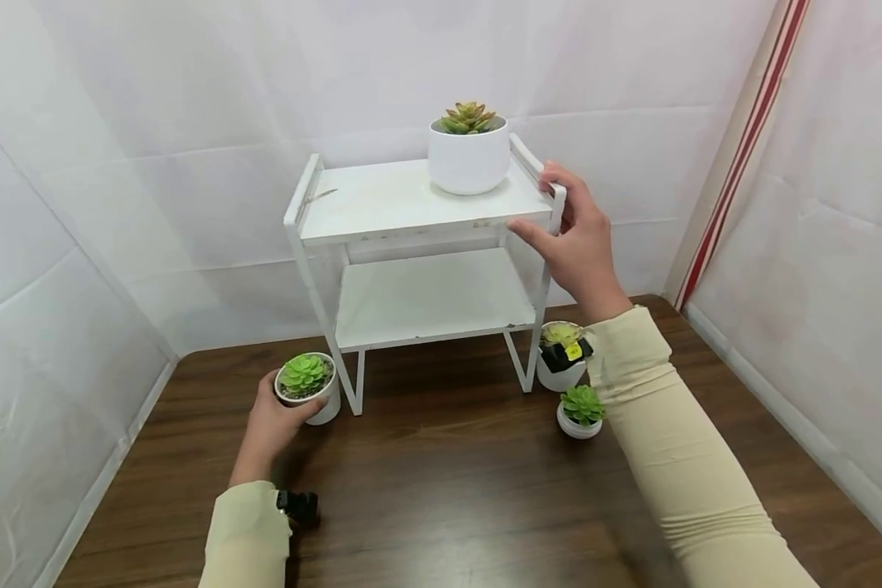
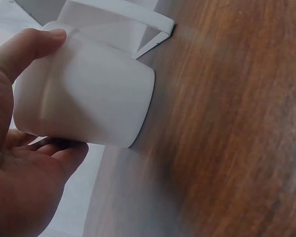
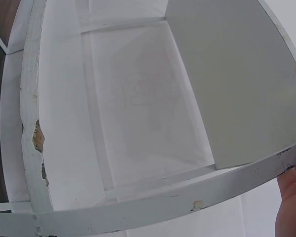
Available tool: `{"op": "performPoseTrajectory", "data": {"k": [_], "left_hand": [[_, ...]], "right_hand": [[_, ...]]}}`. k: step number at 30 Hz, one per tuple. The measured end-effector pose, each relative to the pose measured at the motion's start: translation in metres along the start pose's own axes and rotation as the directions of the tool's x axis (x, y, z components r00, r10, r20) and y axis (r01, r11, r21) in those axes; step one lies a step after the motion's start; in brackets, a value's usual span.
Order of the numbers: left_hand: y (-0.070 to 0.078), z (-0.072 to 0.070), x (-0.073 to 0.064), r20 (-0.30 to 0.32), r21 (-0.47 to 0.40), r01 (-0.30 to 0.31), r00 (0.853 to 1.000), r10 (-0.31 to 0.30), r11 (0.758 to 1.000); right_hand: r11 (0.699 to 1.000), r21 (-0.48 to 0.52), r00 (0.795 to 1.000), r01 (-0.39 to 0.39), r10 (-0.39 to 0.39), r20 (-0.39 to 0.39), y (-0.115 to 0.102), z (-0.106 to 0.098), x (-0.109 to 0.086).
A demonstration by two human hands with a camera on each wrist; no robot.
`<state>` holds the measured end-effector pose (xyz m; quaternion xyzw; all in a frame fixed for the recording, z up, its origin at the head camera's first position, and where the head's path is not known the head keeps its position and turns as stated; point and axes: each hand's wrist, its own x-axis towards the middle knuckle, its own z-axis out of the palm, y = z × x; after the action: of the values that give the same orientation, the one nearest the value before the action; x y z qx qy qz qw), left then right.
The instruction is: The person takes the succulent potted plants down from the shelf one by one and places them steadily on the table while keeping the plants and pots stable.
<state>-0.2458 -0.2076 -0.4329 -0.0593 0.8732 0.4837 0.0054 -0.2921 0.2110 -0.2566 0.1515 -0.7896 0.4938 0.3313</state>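
My left hand (image 1: pixel 278 425) grips a white pot with a green succulent (image 1: pixel 305 376) beside the front left leg of a white two-tier shelf (image 1: pixel 434 298). In the left wrist view, the thumb lies on one side of the white pot (image 2: pixel 98 89) and the fingers on the other; its base is at the wooden tabletop. My right hand (image 1: pixel 576 237) holds the shelf's upper right front corner, fingers at the side rail and thumb near the top board's front edge. The right wrist view shows the shelf frame (image 3: pixel 163 202) with chipped paint and part of this hand (image 3: pixel 293 197).
A larger white pot with a reddish-green succulent (image 1: pixel 469 159) stands on the top board's right side. Right of the shelf, another potted succulent (image 1: pixel 559 377) is partly covered by the black wrist camera. A small potted succulent (image 1: pixel 581 412) sits in front. White sheets (image 1: pixel 154 163) surround the brown table (image 1: pixel 426 490).
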Motion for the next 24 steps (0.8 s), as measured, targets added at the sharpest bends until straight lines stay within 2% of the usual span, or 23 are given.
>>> {"op": "performPoseTrajectory", "data": {"k": [15,24], "left_hand": [[0.002,0.0075,0.0081,0.01,0.003,-0.002,1.0,0.002,1.0],[0.0013,0.0016,0.0025,0.01,0.019,0.021,1.0,-0.021,1.0]], "right_hand": [[1.0,0.012,1.0,0.009,-0.009,-0.018,0.0023,-0.004,0.0047],[1.0,0.024,1.0,-0.008,0.008,-0.004,-0.0025,0.0,0.0005]]}}
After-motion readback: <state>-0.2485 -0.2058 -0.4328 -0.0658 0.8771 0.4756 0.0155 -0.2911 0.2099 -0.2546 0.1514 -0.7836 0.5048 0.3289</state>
